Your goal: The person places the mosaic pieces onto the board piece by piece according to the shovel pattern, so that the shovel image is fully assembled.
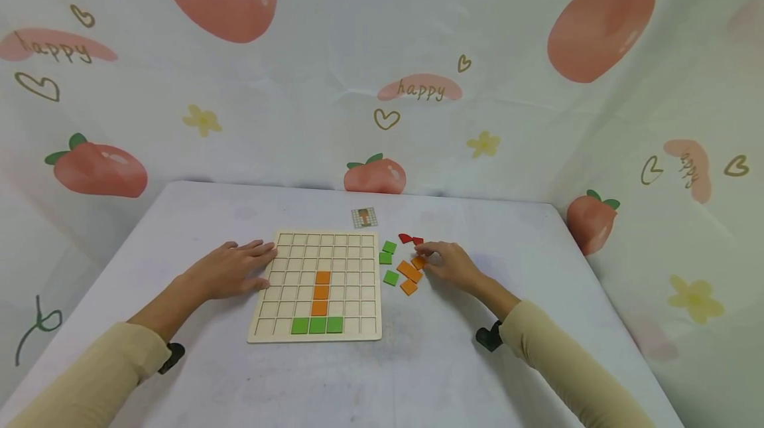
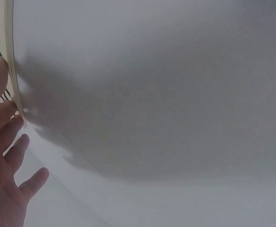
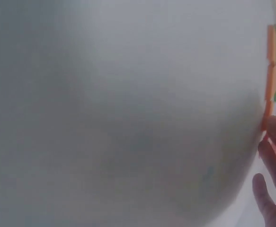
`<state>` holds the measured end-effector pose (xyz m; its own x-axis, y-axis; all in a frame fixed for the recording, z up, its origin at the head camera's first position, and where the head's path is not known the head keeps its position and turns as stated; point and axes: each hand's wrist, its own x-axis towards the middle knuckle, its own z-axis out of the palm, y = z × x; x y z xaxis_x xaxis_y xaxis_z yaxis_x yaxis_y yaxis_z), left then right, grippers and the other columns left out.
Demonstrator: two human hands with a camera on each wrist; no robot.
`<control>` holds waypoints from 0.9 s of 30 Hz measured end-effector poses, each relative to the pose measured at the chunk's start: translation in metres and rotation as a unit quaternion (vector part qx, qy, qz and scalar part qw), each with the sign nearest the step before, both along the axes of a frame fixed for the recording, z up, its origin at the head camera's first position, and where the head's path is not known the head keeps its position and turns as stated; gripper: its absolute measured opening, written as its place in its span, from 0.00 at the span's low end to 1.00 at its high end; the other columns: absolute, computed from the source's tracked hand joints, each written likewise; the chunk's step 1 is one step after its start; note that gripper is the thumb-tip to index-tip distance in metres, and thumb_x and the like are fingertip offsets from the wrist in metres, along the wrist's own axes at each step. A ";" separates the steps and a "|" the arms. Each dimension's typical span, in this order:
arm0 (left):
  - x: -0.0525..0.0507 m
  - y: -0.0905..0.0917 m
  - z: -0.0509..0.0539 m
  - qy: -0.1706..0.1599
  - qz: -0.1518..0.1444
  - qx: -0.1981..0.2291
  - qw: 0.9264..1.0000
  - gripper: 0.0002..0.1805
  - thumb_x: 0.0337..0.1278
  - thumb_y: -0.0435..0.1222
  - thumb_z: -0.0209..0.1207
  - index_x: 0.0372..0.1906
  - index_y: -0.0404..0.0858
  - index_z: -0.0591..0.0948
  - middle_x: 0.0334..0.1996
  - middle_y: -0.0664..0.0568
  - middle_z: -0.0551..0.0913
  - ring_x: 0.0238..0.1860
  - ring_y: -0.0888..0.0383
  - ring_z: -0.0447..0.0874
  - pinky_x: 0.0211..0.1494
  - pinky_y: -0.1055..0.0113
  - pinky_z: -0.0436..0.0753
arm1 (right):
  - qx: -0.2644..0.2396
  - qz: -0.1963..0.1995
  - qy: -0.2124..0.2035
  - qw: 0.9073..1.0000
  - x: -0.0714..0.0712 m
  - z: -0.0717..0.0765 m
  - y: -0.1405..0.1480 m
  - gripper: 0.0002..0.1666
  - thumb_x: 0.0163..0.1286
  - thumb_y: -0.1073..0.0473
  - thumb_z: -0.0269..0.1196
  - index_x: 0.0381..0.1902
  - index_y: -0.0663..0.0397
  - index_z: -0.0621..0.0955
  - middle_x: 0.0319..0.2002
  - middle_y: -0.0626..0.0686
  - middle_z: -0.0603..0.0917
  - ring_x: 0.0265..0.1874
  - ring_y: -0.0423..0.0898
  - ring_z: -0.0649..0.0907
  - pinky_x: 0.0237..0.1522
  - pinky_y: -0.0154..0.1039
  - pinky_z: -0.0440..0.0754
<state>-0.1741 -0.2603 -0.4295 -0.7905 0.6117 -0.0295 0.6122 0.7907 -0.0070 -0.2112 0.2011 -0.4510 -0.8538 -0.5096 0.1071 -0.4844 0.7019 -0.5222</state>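
A wooden grid board (image 1: 352,240) lies on the table, with three orange tiles in a column above a row of three green tiles (image 1: 318,326). My left hand (image 1: 229,271) rests at the board's left edge, fingers spread and mostly straight; in the left wrist view the thumb touches the board's rim (image 2: 11,52). To the right of the board, my right hand (image 1: 451,265) pinches a square orange tile (image 1: 418,262) between thumb and finger, low at the table. Loose orange tiles (image 1: 408,271), green tiles (image 1: 390,278) and red pieces (image 1: 405,238) lie around it.
A small pattern card (image 1: 364,217) lies behind the board's right back corner. The white-covered table (image 1: 310,388) meets a fruit-printed cloth backdrop (image 1: 310,142) at its back and sides.
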 end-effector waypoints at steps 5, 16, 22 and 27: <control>0.000 0.001 0.001 -0.005 0.004 0.003 1.000 0.35 0.62 0.51 0.62 0.67 0.33 0.74 0.66 0.40 0.74 0.66 0.39 0.72 0.59 0.39 0.74 | -0.006 -0.004 -0.001 1.000 0.000 -0.005 0.003 0.21 0.63 0.72 0.67 0.55 0.62 0.83 0.48 0.54 0.87 0.47 0.51 0.84 0.57 0.51 0.79; 0.001 0.002 0.001 -0.005 0.005 0.000 1.000 0.35 0.63 0.51 0.62 0.67 0.34 0.74 0.66 0.41 0.75 0.66 0.39 0.72 0.59 0.39 0.74 | -0.016 -0.019 0.006 1.000 0.000 -0.008 0.002 0.19 0.63 0.73 0.67 0.53 0.62 0.84 0.47 0.54 0.87 0.46 0.51 0.83 0.55 0.50 0.80; 0.001 0.001 0.002 -0.007 0.008 -0.007 1.000 0.35 0.63 0.51 0.62 0.68 0.33 0.74 0.67 0.41 0.74 0.66 0.39 0.72 0.59 0.39 0.74 | -0.022 -0.014 0.017 1.000 0.000 -0.007 -0.002 0.18 0.62 0.72 0.68 0.51 0.62 0.84 0.47 0.54 0.87 0.47 0.51 0.83 0.57 0.51 0.79; 0.001 0.001 0.001 -0.010 0.008 -0.006 1.000 0.35 0.63 0.51 0.61 0.68 0.33 0.74 0.67 0.41 0.74 0.67 0.39 0.71 0.59 0.39 0.73 | -0.023 -0.007 0.021 0.999 -0.002 -0.007 -0.007 0.17 0.63 0.69 0.69 0.51 0.62 0.84 0.47 0.54 0.87 0.47 0.51 0.82 0.56 0.51 0.80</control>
<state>-0.1727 -0.2592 -0.4283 -0.7995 0.5983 -0.0528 0.5993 0.8005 -0.0038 -0.2132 0.1940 -0.4576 -0.8551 -0.4914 0.1655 -0.4967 0.6849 -0.5331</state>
